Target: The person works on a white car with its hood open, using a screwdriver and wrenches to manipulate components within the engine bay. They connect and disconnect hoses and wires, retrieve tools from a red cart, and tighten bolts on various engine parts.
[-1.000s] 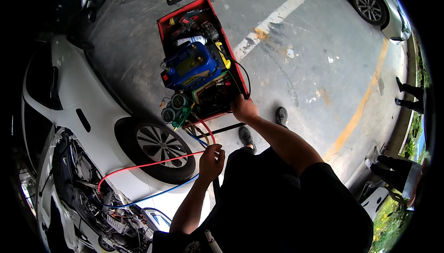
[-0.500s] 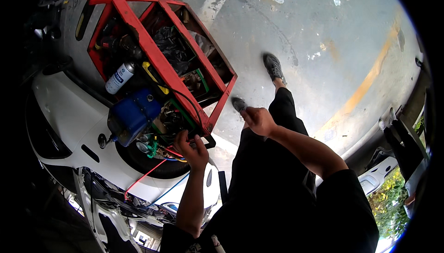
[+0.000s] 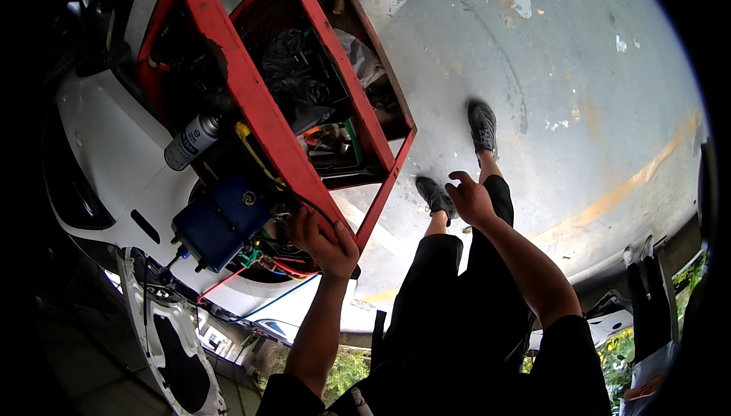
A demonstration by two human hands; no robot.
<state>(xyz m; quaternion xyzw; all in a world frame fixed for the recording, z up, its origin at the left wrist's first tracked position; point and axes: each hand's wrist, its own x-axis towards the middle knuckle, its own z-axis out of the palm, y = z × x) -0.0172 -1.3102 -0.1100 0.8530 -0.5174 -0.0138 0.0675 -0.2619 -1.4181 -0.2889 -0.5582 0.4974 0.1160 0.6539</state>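
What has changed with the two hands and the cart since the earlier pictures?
The left hand has moved from the red hose to the near corner of the cart. The right hand has come off that corner and now hangs empty, to the right. More of the cart's side shows. The blue machine and spray can remain on the cart; the red hose and blue hose still run toward the white car.

a red metal cart [image 3: 259, 111] with tiered shelves carries the things, its frame scuffed in places. its top tray holds a spray can [image 3: 192, 142], a blue machine [image 3: 217, 222] near it and a yellow-and-black tool [image 3: 244, 133] beside the red rail; the far end is too dark to make out. below sit a black plastic bag [image 3: 289, 66] and, lowest, a clear plastic bag [image 3: 362, 58].
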